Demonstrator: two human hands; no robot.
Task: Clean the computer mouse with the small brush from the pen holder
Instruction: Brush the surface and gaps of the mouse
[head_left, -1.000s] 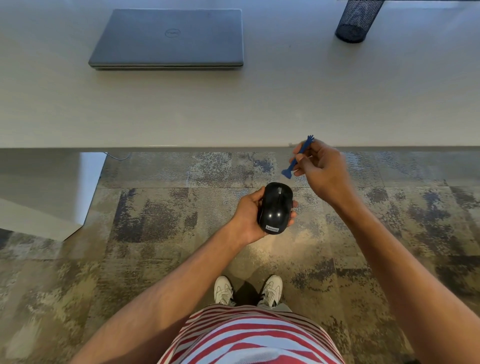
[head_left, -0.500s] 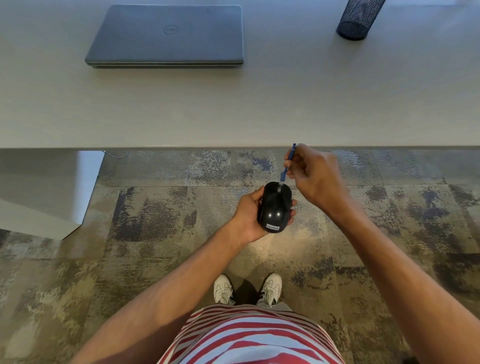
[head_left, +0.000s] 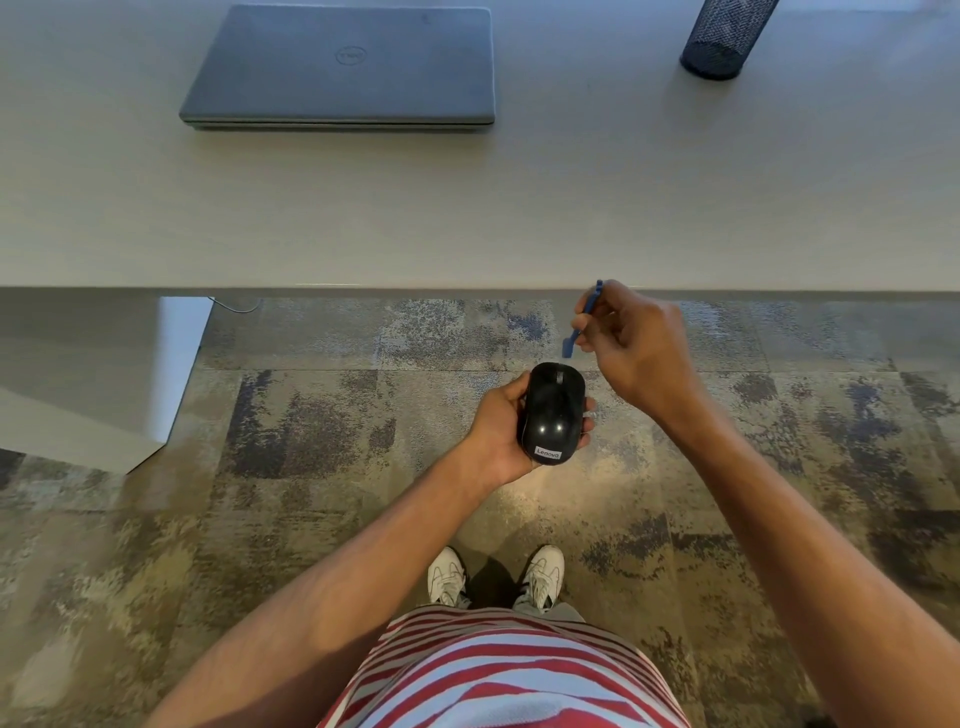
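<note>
A glossy black computer mouse (head_left: 551, 413) rests in my left hand (head_left: 498, 431), held over the carpet in front of the desk, its label end toward me. My right hand (head_left: 636, 348) pinches a small blue brush (head_left: 583, 320) between thumb and fingers. The brush points down and left, its tip a little above the mouse's far end, apart from it. The black mesh pen holder (head_left: 722, 36) stands at the desk's far right; its top is cut off by the frame.
A closed grey laptop (head_left: 343, 65) lies on the pale desk (head_left: 519, 208) at the back. The desk's front edge runs just beyond my hands. Patterned carpet and my white shoes (head_left: 496, 577) are below.
My right hand lowered the brush onto the mouse's far end, then lifted it slightly up and to the right. The left hand kept the mouse nearly still.
</note>
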